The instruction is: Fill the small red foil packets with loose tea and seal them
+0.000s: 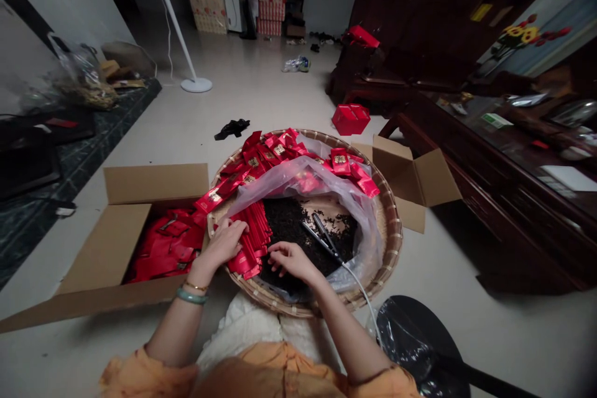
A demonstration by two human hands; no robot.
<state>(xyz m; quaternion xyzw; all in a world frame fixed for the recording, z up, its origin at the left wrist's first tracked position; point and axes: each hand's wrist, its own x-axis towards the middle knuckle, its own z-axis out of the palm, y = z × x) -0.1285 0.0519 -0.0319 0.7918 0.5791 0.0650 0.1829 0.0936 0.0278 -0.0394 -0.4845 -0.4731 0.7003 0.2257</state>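
A round bamboo tray (396, 224) holds a clear plastic bag (373, 242) spread around dark, dry leaves that look like tea (291, 224). My left hand (226, 241) curls its fingers over a row of slim red foil packets (254, 227) on the tray's left side. Just right of that row, over the dark leaves, is my right hand (290, 260); its fingers are loosely bent and apart, with nothing visible in them. A corded tool like a hair straightener (326, 241) lies on the leaves, its two arms spread. More red packets with gold labels (280, 149) heap along the far rim.
An open cardboard box (102, 249) full of red packets stands left of the tray. Another open carton (436, 177) is at the right, near dark wooden furniture (466, 249). A black round base (415, 329) sits at lower right. A white fan (196, 84) stands farther back.
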